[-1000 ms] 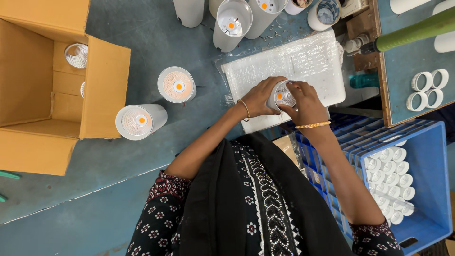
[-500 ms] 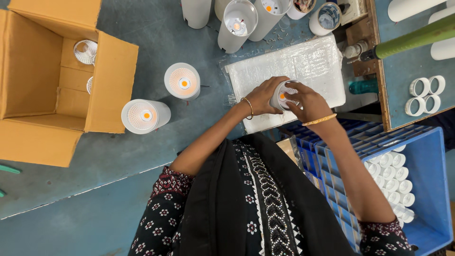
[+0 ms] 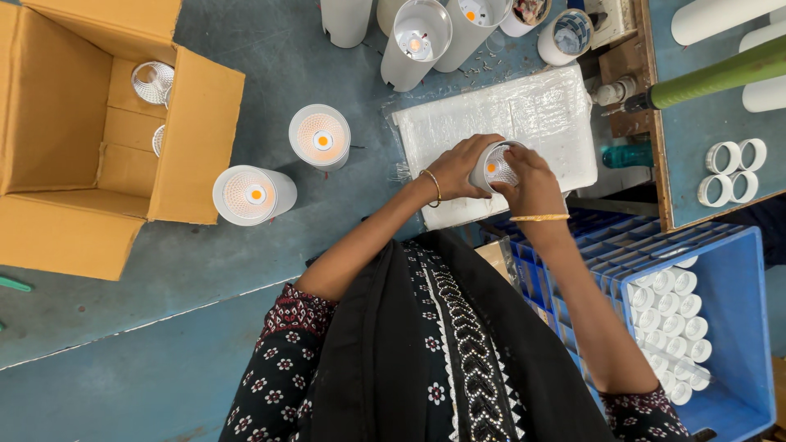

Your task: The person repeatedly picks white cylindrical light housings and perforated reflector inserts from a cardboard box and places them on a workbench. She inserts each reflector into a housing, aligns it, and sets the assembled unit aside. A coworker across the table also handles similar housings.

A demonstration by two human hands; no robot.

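1. Cardboard box [image 3: 74, 123] stands open at the far left with reflector cups inside; it lies well apart from the hands, so nothing there needs minding.
2. Two finished white lamp cylinders [image 3: 254, 195] stand on the blue table [image 3: 164, 327], lens up, between the box and the work pad.
3. Left hand [image 3: 454, 168] is closed around the side of the small white lamp housing [image 3: 494, 168]; a firm, level grip seems best.
4. Right hand [image 3: 528, 176] has its fingers pinched on the housing's rim over the white foam pad [image 3: 524, 110]; pressing evenly around the rim should seat the front part squarely.
5. Blue crate [image 3: 737, 270] of small white parts sits at the right.
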